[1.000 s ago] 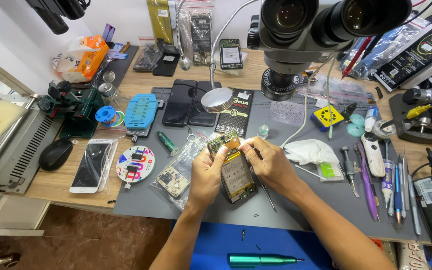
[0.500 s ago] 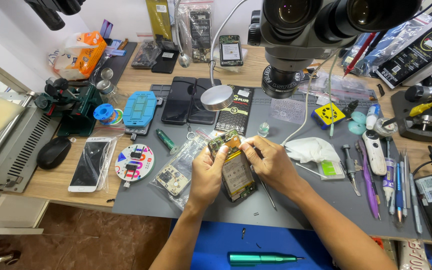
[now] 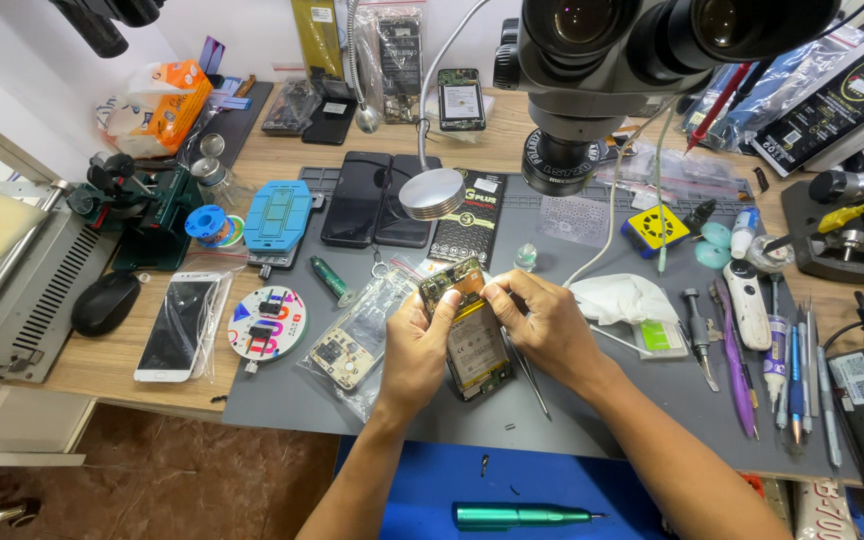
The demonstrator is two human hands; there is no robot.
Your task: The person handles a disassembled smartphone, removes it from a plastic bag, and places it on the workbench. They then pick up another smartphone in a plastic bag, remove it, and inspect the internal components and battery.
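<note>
1. Seen from above, two bare hands meet over a grey work mat (image 3: pixel 592 420) on a wooden bench; both grasp an opened phone (image 3: pixel 472 345) with its back cover off, battery and circuit parts showing.
2. The left hand (image 3: pixel 414 352) clasps the phone's left edge, thumb pressed near the top; fingers closed around it.
3. The right hand (image 3: pixel 542 325) pinches the phone's upper right corner, fingertips together on the board there.
4. The phone sits tilted at the mat's centre, its lower end resting on the mat; thin tweezers (image 3: pixel 529 375) lie just beside it, under the right wrist.
5. A clear bag with a circuit board (image 3: pixel 352 345) lies just left of the left hand; a white cloth (image 3: pixel 622 297) lies right of the right hand.
6. A microscope (image 3: pixel 642 50) hangs above; a white phone (image 3: pixel 177 325) lies far left.
</note>
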